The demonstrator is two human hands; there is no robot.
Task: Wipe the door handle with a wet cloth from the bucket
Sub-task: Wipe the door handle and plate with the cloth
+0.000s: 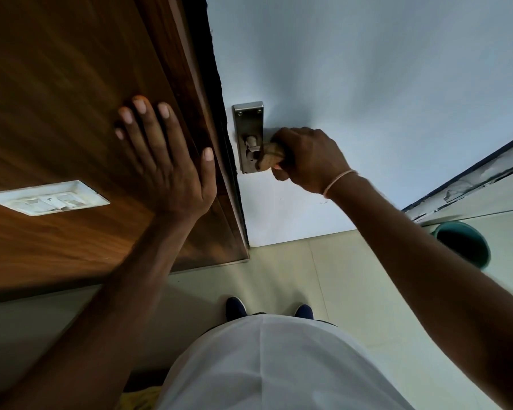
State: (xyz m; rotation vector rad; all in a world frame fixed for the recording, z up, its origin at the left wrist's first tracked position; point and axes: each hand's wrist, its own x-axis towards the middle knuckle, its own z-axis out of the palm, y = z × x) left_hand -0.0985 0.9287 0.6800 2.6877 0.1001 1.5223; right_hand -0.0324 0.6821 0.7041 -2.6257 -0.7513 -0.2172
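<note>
A steel door handle plate (248, 125) is fixed to the pale door (367, 84) near its left edge. My right hand (308, 158) is closed around the lever, which is hidden under a brownish cloth (268, 156) that sticks out of my fist toward the plate. My left hand (166, 161) lies flat with fingers spread on the brown wooden frame (71, 99) left of the door. A green bucket (468, 244) stands on the floor at the right, partly behind my right forearm.
A white switch plate (46, 198) is set in the wooden panel at the left. My dark shoes (236, 307) stand on pale floor tiles (353, 291) just before the door. A dark skirting line (468, 170) runs along the right wall.
</note>
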